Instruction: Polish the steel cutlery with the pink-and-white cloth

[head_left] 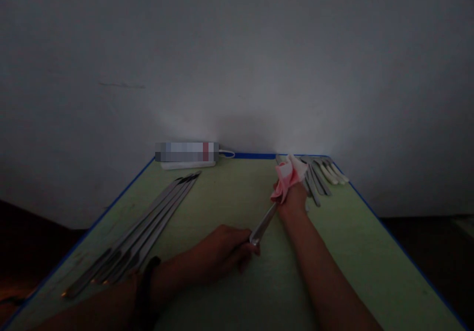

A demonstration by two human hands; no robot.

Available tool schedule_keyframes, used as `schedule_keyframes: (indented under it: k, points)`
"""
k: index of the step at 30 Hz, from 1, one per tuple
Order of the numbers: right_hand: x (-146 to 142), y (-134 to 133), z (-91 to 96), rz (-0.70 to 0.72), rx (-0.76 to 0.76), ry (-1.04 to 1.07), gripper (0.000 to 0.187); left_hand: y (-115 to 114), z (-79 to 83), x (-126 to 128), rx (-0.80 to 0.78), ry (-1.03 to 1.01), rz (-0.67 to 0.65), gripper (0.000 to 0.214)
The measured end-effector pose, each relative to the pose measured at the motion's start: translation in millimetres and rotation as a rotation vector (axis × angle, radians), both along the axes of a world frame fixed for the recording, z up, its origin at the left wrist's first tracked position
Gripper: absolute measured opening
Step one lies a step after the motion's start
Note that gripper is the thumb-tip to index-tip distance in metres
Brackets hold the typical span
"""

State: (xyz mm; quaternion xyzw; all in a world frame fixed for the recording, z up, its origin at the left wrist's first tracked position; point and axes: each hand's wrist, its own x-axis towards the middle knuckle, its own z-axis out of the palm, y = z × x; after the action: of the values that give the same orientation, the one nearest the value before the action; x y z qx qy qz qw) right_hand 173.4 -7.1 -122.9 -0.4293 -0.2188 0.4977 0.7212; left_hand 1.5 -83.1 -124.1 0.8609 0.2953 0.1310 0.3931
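My left hand (222, 252) is closed around the near end of a long metal utensil (263, 225) that slants up and to the right over the green table (229, 193). My right hand (292, 198) is closed on a pink and white cloth (289, 175), which is wrapped around the far end of that same utensil. A dark band sits on my left wrist.
A row of long metal utensils (144, 227) lies on the table's left side. Several more pieces of cutlery (322, 173) lie at the far right corner. A white power strip (187, 156) sits at the far edge against the wall. The table has a blue rim.
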Motion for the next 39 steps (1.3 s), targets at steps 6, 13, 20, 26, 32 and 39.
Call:
schedule_keyframes:
  k: [6,13,20,26,32,39]
  points:
    - [-29,-15,-0.2,0.091,-0.050,-0.130,0.041,5,-4.0,4,-0.054,-0.089,0.227,0.032]
    - [-58,-26,-8.3,0.077,0.029,-0.383,0.047,11,-12.8,1,-0.018,-0.125,0.389,0.032]
    - [-62,-30,-7.5,0.031,-0.023,-0.469,0.046,10,-7.7,3,-0.046,-0.101,0.393,0.035]
    - [-64,-30,-9.4,0.041,0.015,-0.469,0.044,10,-4.6,4,-0.168,-0.127,0.458,0.046]
    - [-68,-30,-12.3,0.046,0.015,-0.418,0.044,12,-8.7,4,-0.232,-0.121,0.536,0.052]
    - [-68,-33,-9.5,0.095,0.022,-0.427,0.042,9,-18.8,6,-0.360,-0.268,0.550,0.048]
